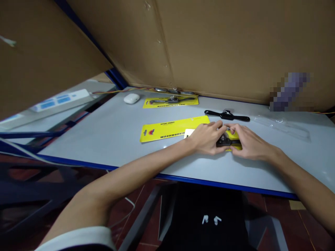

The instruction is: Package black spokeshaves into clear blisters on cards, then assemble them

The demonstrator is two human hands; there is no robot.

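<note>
Between my hands lies a packaged spokeshave (227, 141), a black tool against a yellow card. My left hand (208, 138) grips its left end with curled fingers, while my right hand (250, 142) pinches the right side; both cover much of it. Beside my left hand is a yellow backing card (172, 129) printed "SPOKE SHAVE", with a small white piece (188, 132) near my wrist. Just beyond my fingers a loose black spokeshave (227, 115) rests on the table. A clear plastic shell (284, 129) lies to its right.
Toward the back, another packaged spokeshave (171, 101) sits by a white rounded case (131, 98). A cardboard wall (209, 48) closes off the table's (104, 136) rear. At left is a power strip (62, 99); at right, a pixelated purple object (290, 92).
</note>
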